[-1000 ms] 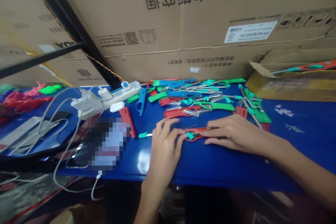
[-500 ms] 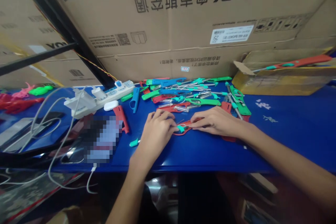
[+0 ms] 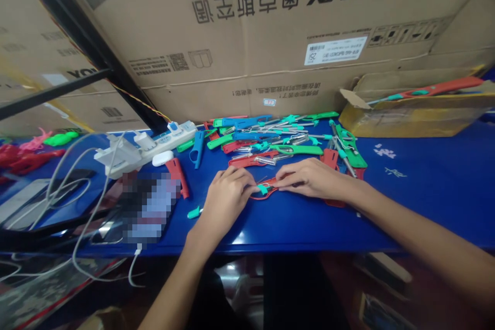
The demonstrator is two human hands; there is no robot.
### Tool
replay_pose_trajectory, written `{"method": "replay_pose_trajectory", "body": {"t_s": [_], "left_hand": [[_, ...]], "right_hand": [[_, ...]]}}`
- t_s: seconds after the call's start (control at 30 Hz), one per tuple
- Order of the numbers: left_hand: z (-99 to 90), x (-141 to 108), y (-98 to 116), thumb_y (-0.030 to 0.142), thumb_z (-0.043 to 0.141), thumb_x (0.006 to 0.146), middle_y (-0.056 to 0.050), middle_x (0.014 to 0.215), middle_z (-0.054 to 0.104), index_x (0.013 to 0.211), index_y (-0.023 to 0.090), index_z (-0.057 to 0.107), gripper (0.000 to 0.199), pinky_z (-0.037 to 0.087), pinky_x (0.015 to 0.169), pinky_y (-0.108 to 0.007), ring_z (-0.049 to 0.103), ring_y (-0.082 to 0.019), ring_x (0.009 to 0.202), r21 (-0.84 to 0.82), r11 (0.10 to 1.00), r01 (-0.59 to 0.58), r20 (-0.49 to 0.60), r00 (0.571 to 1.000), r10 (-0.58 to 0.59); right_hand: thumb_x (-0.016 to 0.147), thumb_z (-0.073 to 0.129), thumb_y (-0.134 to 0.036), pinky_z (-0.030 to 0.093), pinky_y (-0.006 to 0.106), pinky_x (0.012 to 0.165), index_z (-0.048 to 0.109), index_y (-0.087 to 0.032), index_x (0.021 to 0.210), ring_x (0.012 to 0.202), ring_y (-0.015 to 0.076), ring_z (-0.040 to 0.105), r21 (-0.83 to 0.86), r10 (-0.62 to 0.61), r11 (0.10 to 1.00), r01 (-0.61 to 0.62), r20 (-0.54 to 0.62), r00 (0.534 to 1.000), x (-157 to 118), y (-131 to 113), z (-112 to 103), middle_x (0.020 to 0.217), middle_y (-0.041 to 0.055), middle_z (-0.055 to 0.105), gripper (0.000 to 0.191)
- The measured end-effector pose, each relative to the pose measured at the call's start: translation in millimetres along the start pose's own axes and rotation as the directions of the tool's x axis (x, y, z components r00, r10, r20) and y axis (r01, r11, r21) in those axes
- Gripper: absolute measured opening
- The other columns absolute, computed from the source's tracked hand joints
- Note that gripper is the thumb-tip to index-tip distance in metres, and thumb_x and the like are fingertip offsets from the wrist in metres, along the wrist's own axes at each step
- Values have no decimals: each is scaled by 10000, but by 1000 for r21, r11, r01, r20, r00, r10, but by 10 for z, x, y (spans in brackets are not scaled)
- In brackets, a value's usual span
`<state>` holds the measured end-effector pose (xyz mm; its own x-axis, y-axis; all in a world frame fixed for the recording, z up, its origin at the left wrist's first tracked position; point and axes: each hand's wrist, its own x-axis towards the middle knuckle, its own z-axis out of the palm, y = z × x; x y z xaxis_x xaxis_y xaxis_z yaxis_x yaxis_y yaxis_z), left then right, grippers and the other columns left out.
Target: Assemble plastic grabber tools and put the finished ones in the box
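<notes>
Between my hands, low over the blue table [image 3: 286, 227], is a red lighter shell [image 3: 270, 192] with a teal trigger piece [image 3: 263, 189] and a thin wire at its open middle. My left hand [image 3: 231, 193] pinches the shell's left end; its fingers cover that end. The fingers of my right hand [image 3: 301, 178] are closed on the right end. A teal-tipped rod [image 3: 194, 212] sticks out from under my left hand. Just behind lies a pile of red, green and blue lighter shells with metal rods [image 3: 266, 136].
A white power strip [image 3: 170, 139], cables and a phone [image 3: 149, 211] lie at the left. A red shell half [image 3: 178, 178] is beside the phone. At the right back stands an open carton [image 3: 402, 118] with a red lighter on it. Large cardboard boxes [image 3: 247, 36] rise behind.
The whole view has shifted slightly. Both hands remain at the red shell, with only small finger movement at the teal piece.
</notes>
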<state>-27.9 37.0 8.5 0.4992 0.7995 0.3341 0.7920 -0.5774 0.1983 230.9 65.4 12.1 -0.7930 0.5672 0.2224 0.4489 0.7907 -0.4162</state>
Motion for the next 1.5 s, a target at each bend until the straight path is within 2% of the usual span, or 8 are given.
{"method": "replay_pose_trajectory", "body": {"t_s": [0.3, 0.43, 0.63, 0.77, 0.9, 1.27, 1.37, 1.5], "left_hand": [[52, 8, -24, 287, 717, 908, 15, 966, 755, 833, 238, 733, 91, 398, 774, -333, 622, -194, 935, -91, 992, 86, -8, 996, -87], [49, -5, -21, 292, 698, 921, 12, 984, 744, 860, 231, 716, 88, 384, 794, -335, 615, -187, 939, -70, 997, 26, -28, 999, -28], [49, -53, 29, 250, 627, 973, -4, 958, 731, 880, 208, 699, 125, 374, 805, -361, 596, -187, 897, 79, 994, -75, -96, 992, 83], [52, -76, 52, 244, 607, 983, -8, 979, 735, 886, 210, 703, 140, 383, 825, -372, 587, -196, 919, 100, 990, -102, -116, 987, 113], [43, -92, 65, 235, 614, 978, -7, 991, 744, 895, 225, 720, 136, 374, 897, -402, 575, -213, 966, 105, 988, -116, -133, 983, 130], [74, -76, 31, 339, 677, 935, 7, 1022, 723, 891, 267, 745, 108, 364, 820, -377, 556, -194, 949, -89, 996, 1, -116, 993, -11], [93, -75, 51, 326, 686, 930, -11, 1012, 706, 869, 255, 744, 110, 373, 824, -387, 559, -206, 945, -9, 1000, 11, -124, 992, -12], [106, -94, 109, 216, 645, 950, -40, 979, 703, 834, 225, 730, 144, 376, 896, -442, 555, -236, 940, 195, 980, -48, -151, 985, 79]], "right_hand": [[996, 549, -229, 481, 259, 753, 751, -268, 1158, 887, 135, 683, 25, -14, 1000, 14, -1, 1000, 3, 34, 24, 1115, 38, 729, 263], [1001, 541, -239, 481, 262, 767, 747, -270, 1163, 898, 138, 682, 31, -14, 999, 14, -13, 1000, -2, 34, 41, 1112, 45, 726, 264], [998, 550, -253, 494, 285, 811, 737, -243, 1154, 932, 158, 686, 43, -2, 999, 3, -17, 1000, 14, 13, 36, 1104, 51, 732, 244], [982, 565, -237, 493, 295, 808, 705, -224, 1167, 933, 168, 683, 66, 61, 996, -59, -23, 998, 22, -15, 23, 1066, 50, 740, 233], [973, 576, -260, 478, 291, 775, 705, -202, 1054, 886, 166, 673, 80, 107, 991, -106, -11, 994, 28, -43, 33, 1012, 41, 737, 162], [956, 615, -348, 439, 282, 712, 684, -193, 943, 816, 156, 644, 129, 183, 975, -181, -1, 983, 35, -40, 47, 911, 30, 722, 170], [951, 620, -383, 441, 286, 722, 686, -196, 935, 830, 165, 646, 141, 197, 971, -195, -4, 980, 45, -19, 58, 915, 30, 722, 199], [955, 608, -410, 448, 291, 733, 694, -200, 946, 843, 172, 650, 152, 200, 968, -198, 0, 980, 53, -1, 69, 933, 36, 725, 226]]}}
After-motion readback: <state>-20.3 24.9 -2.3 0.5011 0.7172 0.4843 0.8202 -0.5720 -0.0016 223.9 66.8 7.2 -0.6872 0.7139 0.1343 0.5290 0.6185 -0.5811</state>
